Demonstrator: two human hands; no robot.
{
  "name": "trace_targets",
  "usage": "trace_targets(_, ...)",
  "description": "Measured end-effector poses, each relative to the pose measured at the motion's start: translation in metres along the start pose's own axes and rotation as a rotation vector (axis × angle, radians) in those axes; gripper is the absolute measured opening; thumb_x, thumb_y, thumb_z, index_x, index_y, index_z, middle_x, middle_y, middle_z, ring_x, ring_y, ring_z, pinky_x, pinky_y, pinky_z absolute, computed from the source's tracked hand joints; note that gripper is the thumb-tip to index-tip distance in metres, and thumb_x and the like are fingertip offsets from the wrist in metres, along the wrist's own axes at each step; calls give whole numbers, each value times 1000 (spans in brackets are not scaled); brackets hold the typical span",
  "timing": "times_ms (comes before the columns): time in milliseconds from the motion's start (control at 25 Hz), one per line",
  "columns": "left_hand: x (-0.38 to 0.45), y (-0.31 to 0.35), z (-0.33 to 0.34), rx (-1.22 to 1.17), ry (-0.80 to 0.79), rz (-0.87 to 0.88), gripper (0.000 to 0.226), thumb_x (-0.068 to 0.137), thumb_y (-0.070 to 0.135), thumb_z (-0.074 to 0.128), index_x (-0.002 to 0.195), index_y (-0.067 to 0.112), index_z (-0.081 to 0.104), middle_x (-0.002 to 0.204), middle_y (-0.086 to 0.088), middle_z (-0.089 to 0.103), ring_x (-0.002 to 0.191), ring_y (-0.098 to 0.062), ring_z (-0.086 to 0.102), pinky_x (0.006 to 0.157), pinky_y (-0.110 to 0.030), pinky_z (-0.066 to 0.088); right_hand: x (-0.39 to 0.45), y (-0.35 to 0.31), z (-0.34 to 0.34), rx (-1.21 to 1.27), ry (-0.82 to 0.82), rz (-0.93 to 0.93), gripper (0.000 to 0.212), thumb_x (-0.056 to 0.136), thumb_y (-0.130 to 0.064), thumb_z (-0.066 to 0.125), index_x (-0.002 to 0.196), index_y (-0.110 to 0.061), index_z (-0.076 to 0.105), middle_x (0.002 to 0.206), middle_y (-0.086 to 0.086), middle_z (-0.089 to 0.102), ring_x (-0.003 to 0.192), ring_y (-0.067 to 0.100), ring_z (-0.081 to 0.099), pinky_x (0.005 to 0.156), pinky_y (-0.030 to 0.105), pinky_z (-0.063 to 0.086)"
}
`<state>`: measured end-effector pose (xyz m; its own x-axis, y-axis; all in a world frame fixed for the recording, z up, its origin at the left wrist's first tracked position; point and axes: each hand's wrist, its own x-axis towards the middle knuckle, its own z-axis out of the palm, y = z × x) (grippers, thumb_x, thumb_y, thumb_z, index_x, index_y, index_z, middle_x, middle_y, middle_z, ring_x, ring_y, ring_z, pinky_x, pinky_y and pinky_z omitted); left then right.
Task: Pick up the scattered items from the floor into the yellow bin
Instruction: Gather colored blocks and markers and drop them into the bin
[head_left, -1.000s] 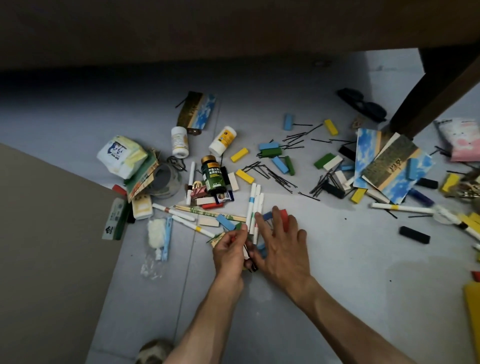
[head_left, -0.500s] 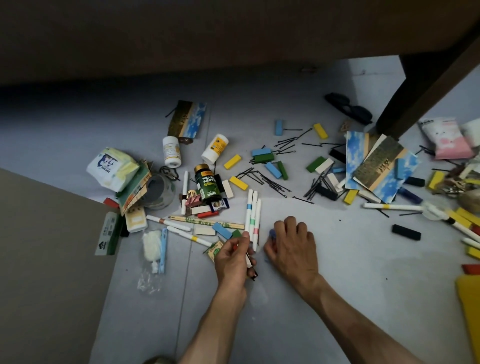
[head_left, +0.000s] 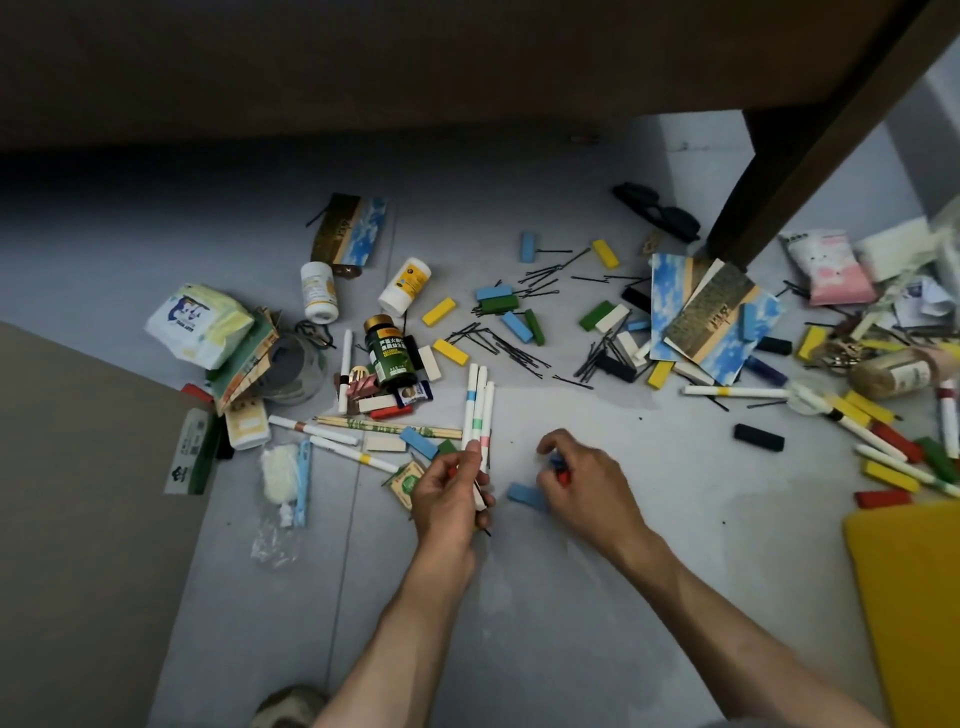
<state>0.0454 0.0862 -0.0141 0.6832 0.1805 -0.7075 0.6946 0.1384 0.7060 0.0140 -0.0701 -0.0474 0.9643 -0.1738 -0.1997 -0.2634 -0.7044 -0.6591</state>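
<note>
Across the grey floor (head_left: 597, 597), items are strewn from the tissue pack (head_left: 197, 325) at the left to the yellow bin (head_left: 914, 597), whose corner shows at the lower right edge. White markers (head_left: 479, 410) are pinched at their near ends by the left hand (head_left: 449, 493), curled round them with some small bits. A red and a blue block (head_left: 558, 467) are gripped in the curled fingers of the right hand (head_left: 587, 480); another blue block (head_left: 525, 495) lies just beside it. Each handful is best filled from the nearest cluster, the loose block taken first, and the markers kept parallel so none slips on the carry to the bin.
</note>
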Motion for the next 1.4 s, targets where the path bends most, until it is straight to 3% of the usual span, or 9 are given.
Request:
trace_targets(120, -5, -1, 2, -2, -1, 9, 17, 85, 31, 72, 90, 15, 68, 58, 2, 64, 43, -7, 54, 35, -21, 37, -30, 2, 21, -339, -124, -119, 29, 92, -37, 45, 120, -26, 44, 102, 3, 70, 78, 25, 66, 66, 34, 54)
trace_targets(240, -12, 0, 1, -9, -21, 6, 17, 84, 31, 73, 89, 16, 69, 59, 1, 65, 43, -8, 55, 34, -21, 37, -38, -7, 33, -450, -115, -108, 24, 95, -31, 40, 115, -20, 45, 100, 4, 69, 79, 27, 65, 64, 33, 47)
trace_targets(400, -30, 12, 18, -41, -63, -7, 19, 86, 30, 72, 88, 12, 66, 58, 0, 63, 42, -10, 52, 35, -21, 35, -36, -25, -15, 409, -41, 332, 7, 87, -18, 58, 94, -17, 60, 75, 2, 56, 59, 15, 56, 53, 33, 50)
trace_targets(520, -62, 31, 64, -92, -207, 7, 14, 91, 25, 66, 86, 12, 62, 62, -3, 57, 43, -12, 49, 36, -19, 31, -50, -41, -91, 962, 227, 442, 13, 87, -9, 59, 80, -19, 64, 60, 3, 44, 42, 8, 38, 38, 19, 35)
trace_targets(680, -151, 52, 165, -160, -685, -26, 11, 95, 19, 57, 90, 10, 61, 64, -4, 56, 45, -12, 50, 34, -17, 30, -111, -29, -212, 1242, 639, 263, 8, 79, -21, 62, 82, -27, 67, 55, 2, 44, 42, 11, 34, 39, 18, 29)
trace_targets(880, -269, 27, 257, 75, -1075, -28, 15, 97, 22, 55, 98, 9, 62, 71, -8, 60, 53, -16, 57, 41, -20, 41, -198, 27, -282, 1029, 1157, 454, 6, 80, -21, 64, 79, -26, 68, 58, -5, 50, 48, 9, 40, 43, 20, 31)
trace_targets(960, -292, 10, 271, 238, -1131, -121, 34, 97, 37, 52, 108, 8, 64, 91, -11, 63, 76, -23, 62, 64, -32, 50, -212, 47, -286, 869, 1250, 585, 12, 85, -15, 63, 79, -25, 68, 62, -10, 55, 48, 2, 43, 42, 18, 35)
trace_targets(1160, -276, -12, 273, 378, -1185, -248, 75, 92, 67, 37, 146, 17, 42, 152, -3, 40, 141, -25, 34, 115, -46, 24, -221, 72, -277, 818, 1112, 693, 18, 93, -44, 57, 106, -37, 68, 103, -11, 69, 90, 8, 62, 71, 33, 51)
trace_targets(1400, -234, 4, 243, 192, -1031, -32, 53, 97, 58, 37, 129, 22, 60, 131, 3, 63, 119, -12, 59, 102, -33, 44, -189, 47, -260, 805, 997, 559, 31, 95, -47, 53, 121, -36, 64, 114, -22, 62, 99, -11, 54, 79, 14, 41)
